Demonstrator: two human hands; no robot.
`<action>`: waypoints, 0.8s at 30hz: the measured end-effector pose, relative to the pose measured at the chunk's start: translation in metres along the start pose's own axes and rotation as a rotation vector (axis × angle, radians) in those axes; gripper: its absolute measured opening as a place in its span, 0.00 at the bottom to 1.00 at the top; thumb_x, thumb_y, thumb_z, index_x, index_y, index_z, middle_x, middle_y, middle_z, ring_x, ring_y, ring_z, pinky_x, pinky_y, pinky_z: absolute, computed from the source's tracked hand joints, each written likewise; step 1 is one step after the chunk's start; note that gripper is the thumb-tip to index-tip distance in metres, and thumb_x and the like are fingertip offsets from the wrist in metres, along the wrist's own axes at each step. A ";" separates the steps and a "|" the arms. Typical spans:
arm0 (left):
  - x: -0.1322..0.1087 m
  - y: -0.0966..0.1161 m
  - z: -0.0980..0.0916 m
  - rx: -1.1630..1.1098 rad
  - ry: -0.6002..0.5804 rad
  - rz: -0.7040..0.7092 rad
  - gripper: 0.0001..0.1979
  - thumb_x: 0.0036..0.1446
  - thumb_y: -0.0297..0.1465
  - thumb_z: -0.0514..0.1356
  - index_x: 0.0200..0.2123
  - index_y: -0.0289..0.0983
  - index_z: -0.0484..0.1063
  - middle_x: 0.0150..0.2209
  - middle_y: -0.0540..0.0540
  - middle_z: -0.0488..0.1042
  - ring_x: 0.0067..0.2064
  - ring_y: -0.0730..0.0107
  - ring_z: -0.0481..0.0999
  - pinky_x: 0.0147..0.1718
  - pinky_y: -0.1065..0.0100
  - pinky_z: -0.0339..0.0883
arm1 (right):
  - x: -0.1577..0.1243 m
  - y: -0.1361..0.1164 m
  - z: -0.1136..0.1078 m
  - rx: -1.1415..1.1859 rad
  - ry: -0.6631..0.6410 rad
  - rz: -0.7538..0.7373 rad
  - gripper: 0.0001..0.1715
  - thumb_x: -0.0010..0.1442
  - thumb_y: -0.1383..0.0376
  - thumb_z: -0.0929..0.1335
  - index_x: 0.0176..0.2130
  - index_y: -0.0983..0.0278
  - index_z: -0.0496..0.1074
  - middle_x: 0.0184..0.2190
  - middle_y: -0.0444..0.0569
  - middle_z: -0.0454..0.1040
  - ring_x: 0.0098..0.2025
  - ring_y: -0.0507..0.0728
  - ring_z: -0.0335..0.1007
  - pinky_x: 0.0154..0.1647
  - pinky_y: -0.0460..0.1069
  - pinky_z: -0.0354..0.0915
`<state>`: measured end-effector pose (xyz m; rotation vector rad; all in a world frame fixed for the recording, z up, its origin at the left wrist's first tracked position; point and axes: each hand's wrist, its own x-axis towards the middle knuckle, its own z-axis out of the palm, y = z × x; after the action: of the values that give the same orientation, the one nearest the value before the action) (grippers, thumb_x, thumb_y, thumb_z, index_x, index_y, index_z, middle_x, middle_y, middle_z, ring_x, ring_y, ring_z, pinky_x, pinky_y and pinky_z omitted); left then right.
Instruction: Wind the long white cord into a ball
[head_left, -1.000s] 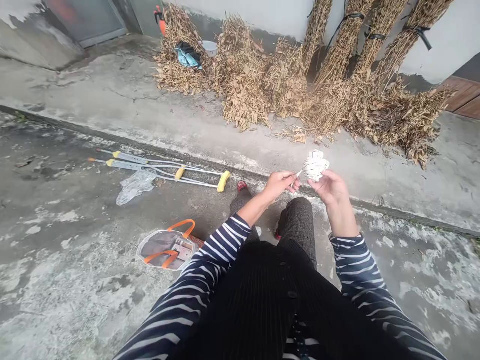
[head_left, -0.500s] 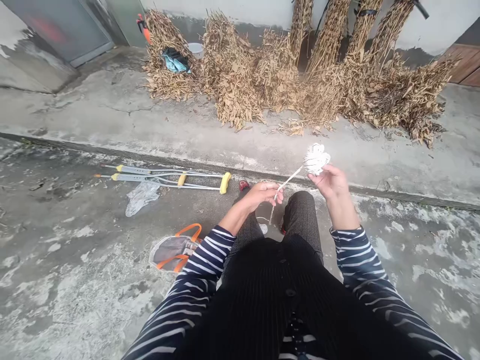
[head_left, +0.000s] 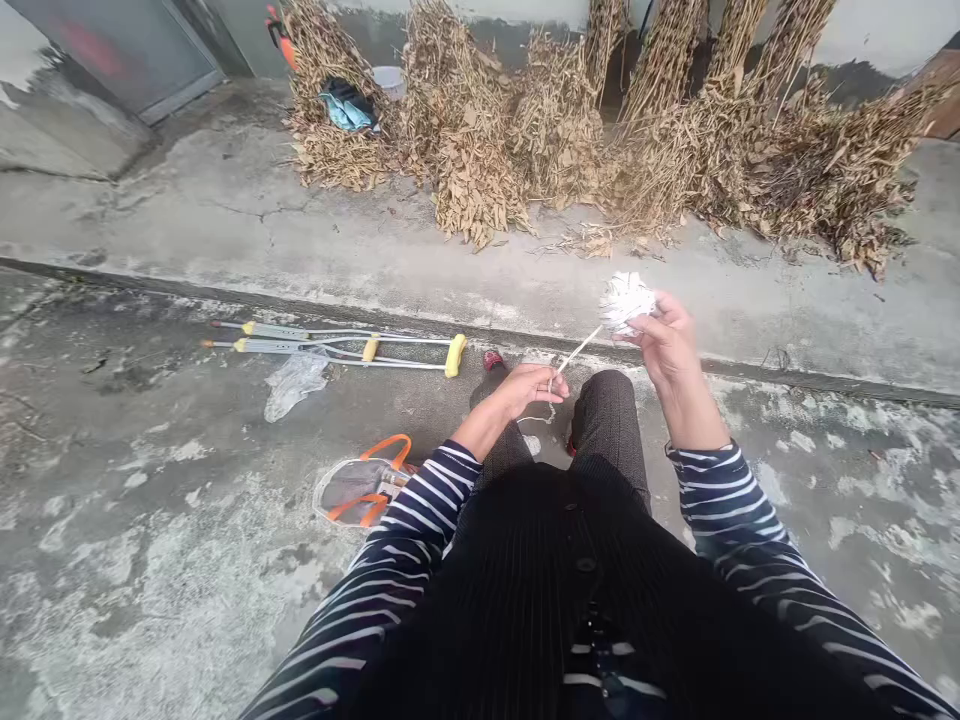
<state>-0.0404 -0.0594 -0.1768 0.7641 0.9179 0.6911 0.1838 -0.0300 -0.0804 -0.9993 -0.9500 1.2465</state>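
My right hand point(head_left: 670, 345) grips a bundled white ball of cord point(head_left: 626, 300), fingers around its right and lower side. A taut white strand point(head_left: 581, 347) runs down from the ball to my left hand point(head_left: 531, 388), which pinches it between thumb and fingers. Past the left hand, the loose end of the cord hangs in a curve between my knees. Something small and white point(head_left: 532, 444) lies low between my legs, partly hidden; I cannot make out what it is.
A pair of crutches point(head_left: 455, 356) with yellow pads lies left of my feet, beside a clear plastic bag point(head_left: 294, 385). Nearer stands a bag with orange handles point(head_left: 341, 492). Dried plant bundles point(head_left: 480, 150) line the wall on a raised concrete ledge point(head_left: 300, 235). Blue cloth point(head_left: 347, 108) rests on one bundle.
My right hand has turned the ball of cord and raised it slightly, with its fingers shifted on it. My left hand stays on the strand, and the loose end hangs differently.
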 end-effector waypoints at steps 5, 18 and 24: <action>0.004 0.002 -0.001 0.071 0.000 0.015 0.16 0.52 0.40 0.70 0.30 0.30 0.76 0.35 0.38 0.81 0.40 0.62 0.82 0.37 0.65 0.77 | 0.003 -0.002 -0.005 0.038 -0.091 0.036 0.23 0.41 0.66 0.79 0.39 0.59 0.77 0.35 0.44 0.81 0.32 0.56 0.78 0.35 0.55 0.80; 0.008 -0.009 -0.012 0.206 0.152 0.086 0.09 0.60 0.30 0.65 0.30 0.30 0.77 0.29 0.43 0.80 0.33 0.71 0.80 0.32 0.71 0.76 | 0.005 -0.020 -0.006 0.050 -0.029 0.003 0.23 0.38 0.69 0.78 0.38 0.59 0.77 0.34 0.42 0.81 0.31 0.54 0.77 0.27 0.48 0.77; 0.006 -0.005 -0.010 0.197 0.079 0.108 0.05 0.60 0.25 0.61 0.32 0.30 0.76 0.28 0.44 0.80 0.31 0.72 0.80 0.35 0.70 0.76 | 0.005 -0.024 -0.006 0.045 0.045 -0.008 0.26 0.35 0.67 0.79 0.38 0.60 0.76 0.35 0.42 0.81 0.32 0.56 0.77 0.29 0.52 0.78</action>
<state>-0.0459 -0.0547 -0.1878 0.9722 1.0326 0.7362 0.1973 -0.0263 -0.0590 -0.9838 -0.8865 1.2286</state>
